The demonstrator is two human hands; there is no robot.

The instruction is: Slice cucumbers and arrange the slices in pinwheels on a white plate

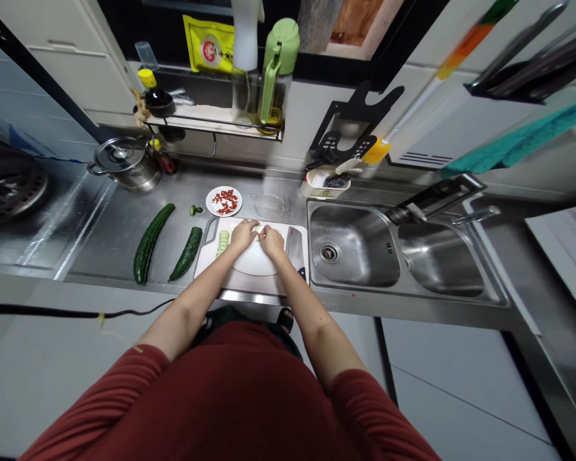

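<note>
My left hand point(243, 235) and my right hand point(271, 242) meet over the far part of a white plate point(255, 264). Their fingers are closed together around pale green cucumber slices point(257, 228), partly hidden by the fingertips. Under the plate lies a white cutting board point(206, 264). A row of overlapping cucumber slices point(223, 242) rests on the board, left of my left hand. On the board's right side, beside my right hand, is a kitchen knife point(294, 248) with a broad blade and a dark handle.
Left of the board lie a long whole cucumber point(152, 243) and a shorter cut cucumber point(186, 254). Behind are small green cucumber ends point(196, 210) and a saucer of chopped red pieces point(224, 202). A lidded pot point(125, 163) stands back left; a double sink point(355, 246) is at right.
</note>
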